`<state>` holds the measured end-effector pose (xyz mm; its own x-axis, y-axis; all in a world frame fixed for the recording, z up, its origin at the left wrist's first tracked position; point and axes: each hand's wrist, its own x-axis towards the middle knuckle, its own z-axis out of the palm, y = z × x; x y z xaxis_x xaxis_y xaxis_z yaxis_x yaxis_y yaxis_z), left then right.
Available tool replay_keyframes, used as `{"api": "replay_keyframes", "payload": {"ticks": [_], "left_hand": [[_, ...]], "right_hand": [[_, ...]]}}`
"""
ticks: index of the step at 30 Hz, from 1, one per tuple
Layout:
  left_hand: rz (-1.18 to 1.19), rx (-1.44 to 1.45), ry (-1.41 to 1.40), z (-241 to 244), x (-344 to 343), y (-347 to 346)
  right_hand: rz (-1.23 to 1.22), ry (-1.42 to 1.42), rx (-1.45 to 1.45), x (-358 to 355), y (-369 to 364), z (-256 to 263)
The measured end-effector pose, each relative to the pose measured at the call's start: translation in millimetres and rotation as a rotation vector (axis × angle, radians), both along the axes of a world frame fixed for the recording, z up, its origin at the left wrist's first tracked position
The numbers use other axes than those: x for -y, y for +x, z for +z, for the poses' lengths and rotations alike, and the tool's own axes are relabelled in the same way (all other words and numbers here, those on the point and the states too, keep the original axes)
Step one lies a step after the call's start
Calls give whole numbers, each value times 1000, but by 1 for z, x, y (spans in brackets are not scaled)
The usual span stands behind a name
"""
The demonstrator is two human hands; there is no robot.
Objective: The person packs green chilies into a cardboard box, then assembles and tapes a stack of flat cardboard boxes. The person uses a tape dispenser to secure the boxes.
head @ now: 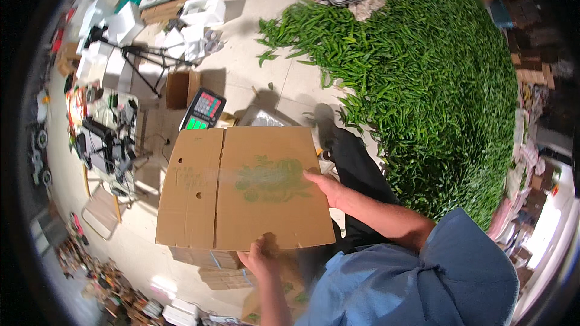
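A brown cardboard carton (267,145) with green printing, a strip of clear tape and two round holes lies before me, its broad face up. Whether it is folded flat or has depth cannot be told from here. My right hand (327,186) grips its right edge, thumb on top and fingers hidden underneath. At the near edge my left hand (259,260) holds it the same way. Just beyond the carton is a scale's keypad and lit green display (203,109). Part of a metal platform (267,117) shows beside that, the rest covered by the carton.
A large heap of green chili peppers (435,81) spreads over the floor at right. Bundled flat cartons (222,276) lie below my carton. To the left stand a black tripod (156,61), an open cardboard box (179,90), white foam boxes (204,10) and a folding chair (100,208).
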<state>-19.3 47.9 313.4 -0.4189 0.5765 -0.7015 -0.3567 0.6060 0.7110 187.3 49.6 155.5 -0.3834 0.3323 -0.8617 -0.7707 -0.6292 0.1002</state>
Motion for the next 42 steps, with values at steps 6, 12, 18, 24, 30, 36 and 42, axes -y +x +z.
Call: {"api": "replay_keyframes", "payload": {"ticks": [6,12,18,24,30,36,42], "left_hand": [[-200,14,37,-14,-77,34],[-565,294,273,-9,-235,133],[-502,208,1,-96,-419,196],[-770,169,-204,-196,-549,312],[-975,102,-317,-216,-649,485],[-1006,43,-410,-285,-717,585],[-1006,136,-532,-393,-775,641]], "right_hand": [[-154,142,251,-40,63,18],[-377,180,206,-90,150,-23],[-546,83,398,-113,273,-34],[-741,-397,396,-22,341,-119],[-871,-642,496,-46,337,-66],[-1016,-542,346,-101,308,-82],[-1175,-570,314,-190,284,-110]]}}
